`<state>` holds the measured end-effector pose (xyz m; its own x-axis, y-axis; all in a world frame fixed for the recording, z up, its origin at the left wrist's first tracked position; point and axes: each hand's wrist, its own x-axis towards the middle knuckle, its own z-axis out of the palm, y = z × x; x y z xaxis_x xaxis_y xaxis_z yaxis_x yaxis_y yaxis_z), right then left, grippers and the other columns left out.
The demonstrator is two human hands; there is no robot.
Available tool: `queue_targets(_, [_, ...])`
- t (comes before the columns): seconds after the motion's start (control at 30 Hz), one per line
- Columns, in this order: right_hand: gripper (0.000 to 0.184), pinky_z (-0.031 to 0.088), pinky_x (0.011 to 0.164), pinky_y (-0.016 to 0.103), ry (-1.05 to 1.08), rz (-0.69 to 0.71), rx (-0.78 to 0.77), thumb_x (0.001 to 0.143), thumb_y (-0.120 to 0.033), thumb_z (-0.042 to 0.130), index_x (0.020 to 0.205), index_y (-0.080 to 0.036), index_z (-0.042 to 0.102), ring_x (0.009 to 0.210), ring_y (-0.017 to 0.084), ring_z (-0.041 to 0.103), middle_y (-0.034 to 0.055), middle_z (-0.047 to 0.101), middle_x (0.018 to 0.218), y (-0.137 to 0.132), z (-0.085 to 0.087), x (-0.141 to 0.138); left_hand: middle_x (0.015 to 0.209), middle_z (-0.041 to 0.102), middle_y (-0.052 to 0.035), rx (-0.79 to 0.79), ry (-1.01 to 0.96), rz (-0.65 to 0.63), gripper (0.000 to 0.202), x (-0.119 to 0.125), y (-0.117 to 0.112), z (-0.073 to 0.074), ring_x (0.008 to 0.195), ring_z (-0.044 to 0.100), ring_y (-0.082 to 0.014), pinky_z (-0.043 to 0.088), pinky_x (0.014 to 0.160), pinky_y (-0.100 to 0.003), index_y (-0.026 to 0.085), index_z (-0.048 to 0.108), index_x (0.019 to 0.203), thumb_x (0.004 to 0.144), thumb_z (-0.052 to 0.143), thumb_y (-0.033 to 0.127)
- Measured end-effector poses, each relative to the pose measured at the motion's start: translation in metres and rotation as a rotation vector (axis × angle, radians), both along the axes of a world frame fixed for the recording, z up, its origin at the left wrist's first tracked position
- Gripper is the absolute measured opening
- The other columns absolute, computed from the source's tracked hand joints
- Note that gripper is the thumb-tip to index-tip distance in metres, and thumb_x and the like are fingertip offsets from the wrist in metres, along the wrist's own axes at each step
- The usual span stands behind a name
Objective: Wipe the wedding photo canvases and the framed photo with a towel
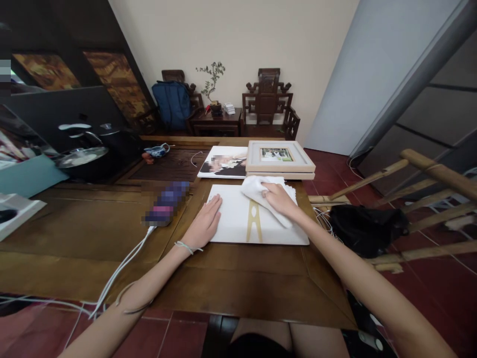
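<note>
A white panel (231,219) lies flat on the wooden table, with a tan A-shaped piece (254,223) on its upper face. My left hand (205,219) rests flat across the panel's left edge, fingers stretched out. In my right hand (278,198) is a white cloth (257,185), pressed onto the panel's upper right part. The cloth covers the top of the tan piece and that corner of the panel. Just beyond are a photo panel (223,163) and a framed photo (276,154) stacked on another frame.
On the wooden table (223,278), a phone (167,203) with white cables (122,266) lies left of my left hand. A lidded pot (84,159) and a teal box (32,174) stand farther left. A bamboo chair (387,179) with a black bag (367,228) is at the right.
</note>
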<state>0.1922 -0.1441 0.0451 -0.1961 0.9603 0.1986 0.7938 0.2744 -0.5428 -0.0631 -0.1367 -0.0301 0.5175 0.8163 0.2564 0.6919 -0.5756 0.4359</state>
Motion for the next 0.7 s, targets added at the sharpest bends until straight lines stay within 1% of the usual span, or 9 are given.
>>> queue_targets(0.07, [0.027, 0.037, 0.075, 0.028, -0.003, 0.003, 0.004, 0.077, -0.016, 0.032, 0.077, -0.019, 0.059, 0.085, 0.023, 0.057, 0.0066, 0.067, 0.09, 0.001, -0.002, -0.009, 0.147, 0.029, -0.0123, 0.001, 0.003, -0.005, 0.048, 0.0, 0.001, -0.001, 0.136, 0.022, -0.0223, 0.019, 0.111, -0.047, 0.014, 0.034, 0.137, 0.093, 0.026, 0.031])
queue_targets(0.13, [0.025, 0.036, 0.08, 0.03, -0.027, 0.024, -0.009, 0.077, -0.016, 0.035, 0.076, -0.019, 0.059, 0.084, 0.023, 0.057, 0.0064, 0.067, 0.088, -0.011, -0.005, -0.017, 0.146, 0.03, -0.0115, -0.002, 0.005, -0.008, 0.048, 0.0, 0.002, -0.001, 0.136, 0.023, -0.0224, 0.019, 0.111, -0.047, 0.015, 0.034, 0.137, 0.093, 0.027, 0.03])
queue_targets(0.2, [0.023, 0.032, 0.088, 0.035, -0.068, 0.048, -0.021, 0.077, -0.015, 0.036, 0.076, -0.019, 0.059, 0.082, 0.023, 0.057, 0.0051, 0.067, 0.083, -0.034, -0.006, -0.024, 0.146, 0.03, -0.0117, -0.004, 0.006, -0.008, 0.048, 0.0, 0.002, -0.001, 0.136, 0.023, -0.0225, 0.02, 0.11, -0.048, 0.015, 0.034, 0.137, 0.093, 0.027, 0.03])
queue_targets(0.27, [0.022, 0.026, 0.096, 0.042, -0.103, 0.089, -0.038, 0.076, -0.013, 0.037, 0.075, -0.02, 0.058, 0.076, 0.021, 0.056, 0.0025, 0.065, 0.075, -0.063, -0.006, -0.031, 0.146, 0.03, -0.0129, -0.004, 0.011, -0.006, 0.048, 0.0, 0.002, -0.001, 0.136, 0.022, -0.0227, 0.019, 0.11, -0.047, 0.013, 0.034, 0.137, 0.092, 0.027, 0.029])
queue_targets(0.37, [0.02, 0.018, 0.101, 0.047, -0.104, 0.196, -0.088, 0.073, -0.009, 0.037, 0.071, -0.021, 0.054, 0.066, 0.016, 0.055, -0.0015, 0.062, 0.067, -0.106, -0.001, -0.038, 0.146, 0.03, -0.0138, -0.002, 0.012, -0.003, 0.048, 0.0, 0.001, 0.0, 0.136, 0.022, -0.0233, 0.02, 0.11, -0.048, 0.011, 0.035, 0.136, 0.092, 0.028, 0.03])
queue_targets(0.47, [0.018, 0.014, 0.102, 0.05, -0.099, 0.264, -0.124, 0.071, -0.009, 0.04, 0.072, -0.021, 0.053, 0.072, 0.017, 0.056, -0.0005, 0.065, 0.077, -0.128, 0.004, -0.043, 0.146, 0.031, -0.0123, 0.003, -0.006, -0.001, 0.047, 0.001, 0.0, 0.0, 0.136, 0.023, -0.0234, 0.02, 0.11, -0.048, 0.014, 0.036, 0.136, 0.092, 0.028, 0.029])
queue_targets(0.57, [0.017, 0.017, 0.1, 0.051, -0.122, 0.248, -0.128, 0.072, -0.01, 0.041, 0.073, -0.02, 0.054, 0.07, 0.018, 0.056, 0.0005, 0.065, 0.075, -0.123, 0.005, -0.046, 0.146, 0.031, -0.012, 0.0, -0.008, -0.002, 0.047, 0.001, 0.001, -0.001, 0.136, 0.023, -0.0229, 0.02, 0.11, -0.048, 0.014, 0.036, 0.136, 0.092, 0.028, 0.028])
queue_targets(0.63, [0.019, 0.024, 0.096, 0.048, -0.151, 0.208, -0.108, 0.075, -0.012, 0.039, 0.072, -0.02, 0.055, 0.068, 0.018, 0.055, 0.0011, 0.063, 0.07, -0.104, 0.004, -0.047, 0.146, 0.031, -0.0121, 0.0, -0.006, -0.001, 0.047, 0.0, 0.001, -0.001, 0.136, 0.023, -0.0227, 0.019, 0.11, -0.048, 0.014, 0.036, 0.136, 0.092, 0.029, 0.028])
queue_targets(0.7, [0.021, 0.032, 0.089, 0.041, -0.182, 0.155, -0.086, 0.078, -0.015, 0.037, 0.075, -0.02, 0.058, 0.071, 0.02, 0.056, 0.0033, 0.064, 0.07, -0.076, 0.004, -0.046, 0.146, 0.031, -0.0124, 0.0, -0.005, -0.001, 0.047, 0.0, 0.001, -0.001, 0.136, 0.023, -0.0229, 0.019, 0.111, -0.047, 0.013, 0.036, 0.136, 0.092, 0.029, 0.029])
